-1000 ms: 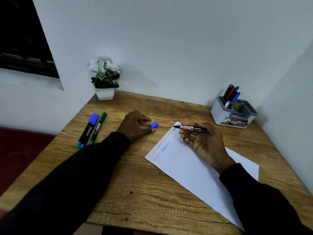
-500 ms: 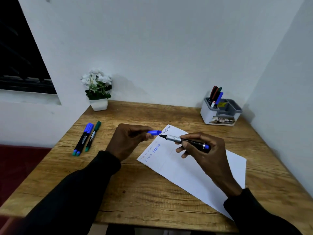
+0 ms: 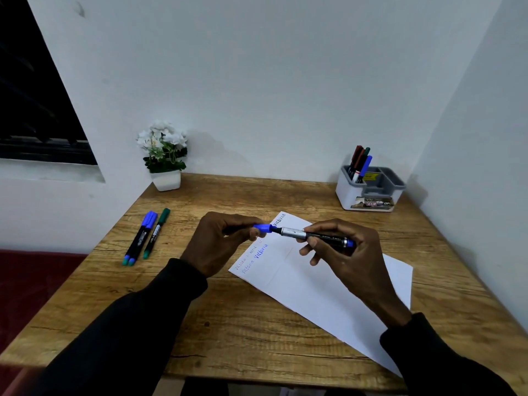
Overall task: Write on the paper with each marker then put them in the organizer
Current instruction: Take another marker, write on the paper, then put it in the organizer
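Two hands meet above the far corner of the white sheet of paper [image 3: 328, 290] in the head view, and the coming move turns on the single line between them. The left hand [image 3: 220, 241] pinches a small blue plastic cap [image 3: 263, 227] between thumb and curled fingers [image 3: 254, 233], its mouth turned rightward. The right hand [image 3: 351, 252] grips a black marker with a silver collar and blue tail [image 3: 314, 237], fingers [image 3: 313, 243] wrapped round the dark barrel behind the collar. The marker's long axis runs nearly level from the right fingers toward the left fingers, nib end leading. The cap sits on that same axis, at the nib. A dark stretch shows between cap and collar, so I judge the cap not yet seated. Closing it looks like a short straight push along the axis, with both hands equally near. The white and grey plastic organizer [image 3: 368, 195], already holding several markers, stands on the wooden table [image 3: 228, 324] well beyond the right fingers, so the right hand is the nearer one for the drop. A few loose blue- and green-capped markers [image 3: 141, 238] lie well outside the left fingers.
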